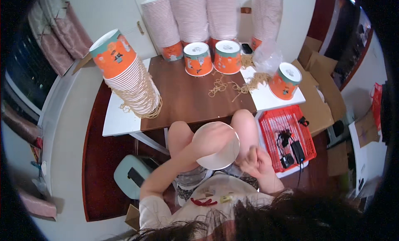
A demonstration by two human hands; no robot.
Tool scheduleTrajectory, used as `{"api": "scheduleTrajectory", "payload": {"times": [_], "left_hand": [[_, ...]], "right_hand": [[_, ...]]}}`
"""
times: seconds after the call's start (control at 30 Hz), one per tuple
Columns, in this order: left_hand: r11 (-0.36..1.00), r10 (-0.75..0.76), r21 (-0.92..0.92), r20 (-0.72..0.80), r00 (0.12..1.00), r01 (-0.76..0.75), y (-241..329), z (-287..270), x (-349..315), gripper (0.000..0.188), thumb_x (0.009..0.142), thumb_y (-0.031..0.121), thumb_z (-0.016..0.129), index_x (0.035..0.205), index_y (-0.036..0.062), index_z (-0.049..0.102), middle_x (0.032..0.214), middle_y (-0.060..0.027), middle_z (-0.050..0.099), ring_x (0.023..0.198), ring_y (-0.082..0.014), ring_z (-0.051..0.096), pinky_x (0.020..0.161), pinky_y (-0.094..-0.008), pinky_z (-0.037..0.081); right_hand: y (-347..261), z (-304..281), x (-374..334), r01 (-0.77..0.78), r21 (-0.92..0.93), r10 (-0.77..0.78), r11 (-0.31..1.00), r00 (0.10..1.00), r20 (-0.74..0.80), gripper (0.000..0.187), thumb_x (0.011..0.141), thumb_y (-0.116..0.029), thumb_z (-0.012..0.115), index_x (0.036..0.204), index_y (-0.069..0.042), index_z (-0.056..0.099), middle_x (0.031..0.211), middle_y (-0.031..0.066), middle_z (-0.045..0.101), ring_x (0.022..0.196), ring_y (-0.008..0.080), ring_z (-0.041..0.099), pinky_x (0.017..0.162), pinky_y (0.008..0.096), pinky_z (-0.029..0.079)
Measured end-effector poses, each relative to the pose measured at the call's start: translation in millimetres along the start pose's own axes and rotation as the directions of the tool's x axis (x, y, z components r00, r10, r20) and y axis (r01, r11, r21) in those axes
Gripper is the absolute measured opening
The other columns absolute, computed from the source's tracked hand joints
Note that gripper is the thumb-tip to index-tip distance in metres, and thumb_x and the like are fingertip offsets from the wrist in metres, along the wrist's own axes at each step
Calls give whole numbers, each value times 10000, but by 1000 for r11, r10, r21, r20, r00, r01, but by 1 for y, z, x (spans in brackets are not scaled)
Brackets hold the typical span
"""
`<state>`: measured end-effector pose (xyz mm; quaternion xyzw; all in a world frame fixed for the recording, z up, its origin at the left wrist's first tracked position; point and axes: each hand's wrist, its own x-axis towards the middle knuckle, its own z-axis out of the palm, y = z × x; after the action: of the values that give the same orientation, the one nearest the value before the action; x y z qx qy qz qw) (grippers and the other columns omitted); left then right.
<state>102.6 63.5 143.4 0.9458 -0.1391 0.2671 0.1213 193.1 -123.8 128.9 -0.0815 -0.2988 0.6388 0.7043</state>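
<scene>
In my lap, between my knees, a paper bucket (226,153) has its white inside turned up toward me. My left hand (214,137) reaches into its mouth; motion blur smears the fingers, so their grip does not show. Just right of the bucket, my right hand (255,162) is closed with its fingers curled together; anything in them is too small to make out. At the table's left, a tall leaning stack of nested orange-and-green buckets (120,62) has tan cords (147,95) hanging along its side. More loose tan cords (218,87) lie tangled on the tabletop.
Two upside-down buckets (198,60) stand at the table's back, another bucket (286,81) at its right. Behind rise several tall wrapped stacks (189,18). A clear plastic bag (268,56) sits right. A red basket (272,129) holds black adapters (298,151); cardboard boxes (318,83) stand beyond.
</scene>
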Motion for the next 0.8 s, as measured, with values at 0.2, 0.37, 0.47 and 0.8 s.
{"api": "scheduleTrajectory", "payload": {"times": [0.2, 0.37, 0.47, 0.8], "left_hand": [[555, -675, -572, 115, 729, 604, 51, 17, -95, 182, 834, 99, 528, 993, 53, 604, 911, -55, 577, 677, -100, 510, 610, -218, 417], [425, -693, -777, 52, 719, 465, 79, 26, -86, 203, 821, 70, 549, 1014, 34, 602, 862, -48, 562, 686, -80, 505, 588, -190, 387], [467, -615, -773, 65, 786, 429, 82, 27, -81, 166, 799, 65, 575, 954, 30, 621, 830, -41, 551, 675, -89, 503, 586, -197, 391], [734, -666, -236, -64, 744, 637, 89, -6, -107, 105, 735, 146, 652, 796, 61, 640, 773, -48, 540, 727, -187, 531, 592, -270, 436]], "right_hand": [[13, 0, 44, 244, 488, -128, 838, 958, -258, 331, 939, -298, 274, 686, -106, 364, 471, -25, 240, 379, 91, 171, 380, 239, 187], [20, -1, 53, 244, 504, -135, 828, 961, -242, 318, 940, -295, 276, 705, -112, 389, 466, -25, 254, 375, 83, 171, 381, 232, 169], [22, -3, 53, 234, 527, -111, 817, 961, -254, 309, 939, -292, 283, 716, -113, 401, 462, -27, 257, 372, 79, 171, 379, 230, 166], [10, -7, 12, -268, -963, -412, -7, 878, -242, 129, 776, -150, 579, 800, -24, 563, 688, 67, 557, 644, 217, 539, 596, 311, 430]]}}
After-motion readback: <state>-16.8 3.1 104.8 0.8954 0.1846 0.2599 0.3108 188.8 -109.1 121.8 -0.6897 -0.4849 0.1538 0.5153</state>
